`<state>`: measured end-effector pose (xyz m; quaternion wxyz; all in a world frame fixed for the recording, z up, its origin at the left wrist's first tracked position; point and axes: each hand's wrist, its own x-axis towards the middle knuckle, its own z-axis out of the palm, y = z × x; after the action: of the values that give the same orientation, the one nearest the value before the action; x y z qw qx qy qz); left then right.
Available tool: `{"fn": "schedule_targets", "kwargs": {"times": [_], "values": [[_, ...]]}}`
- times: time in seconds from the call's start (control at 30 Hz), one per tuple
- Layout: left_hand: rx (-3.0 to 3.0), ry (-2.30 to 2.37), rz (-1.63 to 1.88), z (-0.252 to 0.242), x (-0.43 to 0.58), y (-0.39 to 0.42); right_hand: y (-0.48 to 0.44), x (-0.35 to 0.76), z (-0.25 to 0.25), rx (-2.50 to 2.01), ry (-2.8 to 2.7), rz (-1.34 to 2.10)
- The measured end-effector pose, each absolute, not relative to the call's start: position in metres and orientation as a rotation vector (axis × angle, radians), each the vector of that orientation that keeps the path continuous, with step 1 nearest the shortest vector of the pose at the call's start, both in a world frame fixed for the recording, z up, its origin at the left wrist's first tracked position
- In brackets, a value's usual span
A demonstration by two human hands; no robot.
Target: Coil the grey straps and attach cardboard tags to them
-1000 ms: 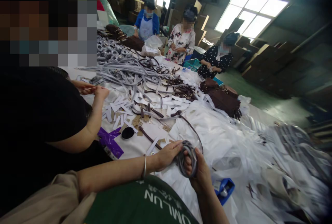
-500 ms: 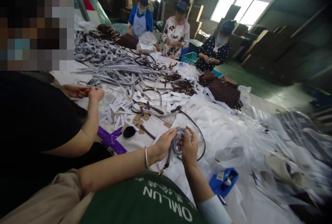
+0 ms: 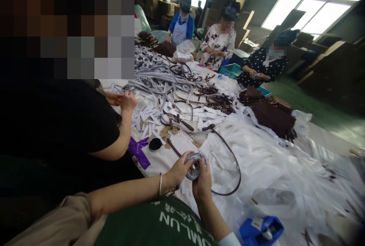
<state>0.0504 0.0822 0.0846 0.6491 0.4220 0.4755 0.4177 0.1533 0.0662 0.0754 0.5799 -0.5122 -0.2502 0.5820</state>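
Between both hands point(image 3: 179, 170), coiled grey webbing strap point(image 3: 194, 166)

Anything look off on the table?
A brown strap lies looped loose across the white plastic sheeting, apart from the strap piles, its end near the grey coil in the left hand and right hand.

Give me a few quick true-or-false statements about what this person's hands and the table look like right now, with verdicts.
1. The left hand and right hand both hold a coiled gray strap. True.
2. The bangle is on the right wrist. False: it is on the left wrist.
3. A blue tape dispenser touches the left hand. False: it lies at the lower right, apart from both hands.
4. A brown strap loops beside the right hand. True.
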Motion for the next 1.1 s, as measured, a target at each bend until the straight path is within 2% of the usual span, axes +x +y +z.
{"fn": "schedule_targets", "kwargs": {"times": [0.13,0.2,0.53,0.7,0.97,1.1], "values": [[1.066,1.137,0.977,0.091,0.018,0.089,0.067,0.141,0.07,-1.107,-0.512,1.747],[1.128,1.146,0.968,0.094,0.004,0.088,0.068,0.134,0.067,-1.087,-0.502,1.795],[1.388,1.21,1.064,0.077,-0.001,0.103,0.093,0.115,0.076,-1.055,-0.498,1.467],[1.487,1.076,0.862,0.084,0.011,0.116,0.095,0.13,0.076,-1.067,-0.509,1.336],[1.936,0.88,0.716,0.087,0.01,0.137,0.094,0.176,0.087,-1.357,-0.951,1.525],[1.663,1.015,0.799,0.093,0.017,0.131,0.089,0.167,0.091,-1.47,-0.931,1.22]]}}
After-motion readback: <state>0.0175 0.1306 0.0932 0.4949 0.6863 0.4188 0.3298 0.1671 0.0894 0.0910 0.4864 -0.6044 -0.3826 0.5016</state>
